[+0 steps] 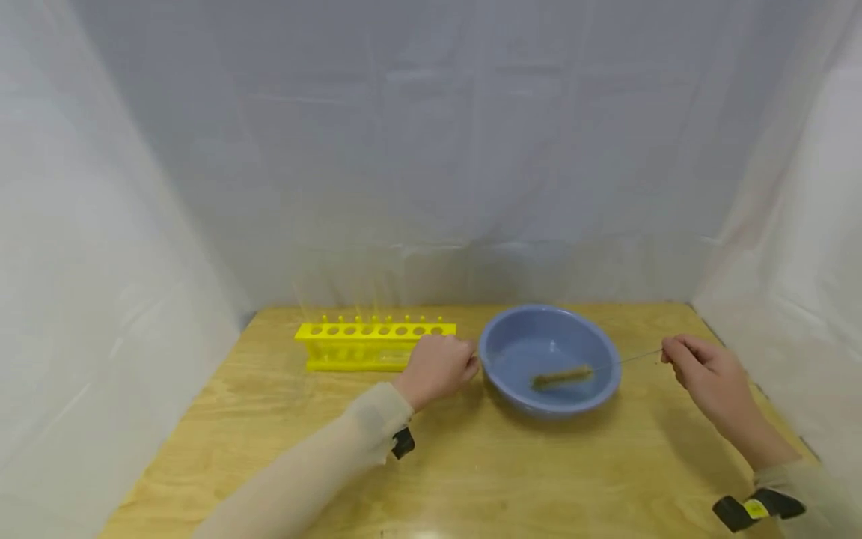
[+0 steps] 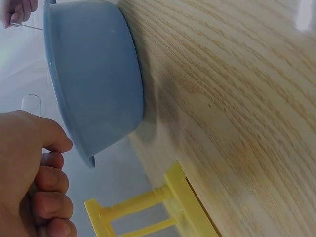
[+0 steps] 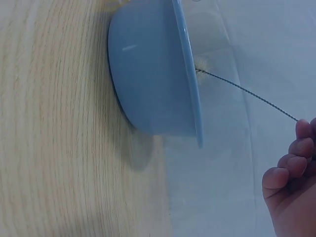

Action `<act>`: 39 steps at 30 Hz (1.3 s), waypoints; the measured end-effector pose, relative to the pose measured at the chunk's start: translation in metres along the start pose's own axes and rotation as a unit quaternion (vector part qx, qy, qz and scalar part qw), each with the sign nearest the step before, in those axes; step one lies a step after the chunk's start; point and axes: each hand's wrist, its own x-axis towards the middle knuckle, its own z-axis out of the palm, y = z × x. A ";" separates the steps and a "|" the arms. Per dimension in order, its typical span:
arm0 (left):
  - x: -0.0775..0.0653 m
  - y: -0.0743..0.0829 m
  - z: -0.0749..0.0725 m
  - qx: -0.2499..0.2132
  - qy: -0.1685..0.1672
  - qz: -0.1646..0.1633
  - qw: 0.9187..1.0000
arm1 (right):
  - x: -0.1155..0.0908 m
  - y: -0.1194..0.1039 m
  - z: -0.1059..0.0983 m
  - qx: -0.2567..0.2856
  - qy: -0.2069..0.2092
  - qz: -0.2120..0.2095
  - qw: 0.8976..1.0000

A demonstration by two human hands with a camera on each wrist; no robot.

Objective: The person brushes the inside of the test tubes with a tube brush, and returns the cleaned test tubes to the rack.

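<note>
Rack (image 1: pixel 373 337) stands partly behind left hand (image 1: pixel 441 368) gripping glass tube (image 2: pixel 31 104); right hand (image 1: pixel 710 382) pinches brush (image 1: pixel 564 376) over basin (image 1: pixel 518 344).

A brush (image 1: pixel 562 377) with tan, cylindrical bristles and a thin twisted-wire handle slanted over a round blue bowl (image 1: pixel 515 355), its wire pinched in the right hand (image 1: pixel 712 380). A clear tube (image 2: pixel 31 104), rounded end showing, jutted from the left hand (image 1: pixel 441 368) beside the bowl.

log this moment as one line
left hand: grips clear test tube | right hand: pinches wire of test-tube brush | brush: at blue basin's mouth | yellow test tube rack: left of basin
</note>
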 end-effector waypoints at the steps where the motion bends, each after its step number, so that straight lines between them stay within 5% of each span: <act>1: 0.001 0.000 0.000 -0.002 0.000 0.000 1.000 | 0.001 -0.001 0.000 0.004 0.001 0.002 1.000; 17: 0.013 0.005 -0.004 -0.019 -0.014 -0.006 1.000 | 0.008 -0.009 -0.005 0.024 0.062 -0.019 0.998; 26: 0.020 0.007 -0.010 -0.014 -0.017 -0.011 1.000 | 0.011 -0.012 -0.011 0.096 0.069 0.016 0.993; 35: 0.028 0.013 -0.015 -0.034 -0.044 -0.023 0.998 | 0.007 -0.019 -0.021 0.262 0.079 0.005 0.962; 39: 0.032 0.015 -0.018 -0.036 -0.046 -0.020 0.998 | 0.006 -0.022 -0.026 0.291 0.081 0.009 0.953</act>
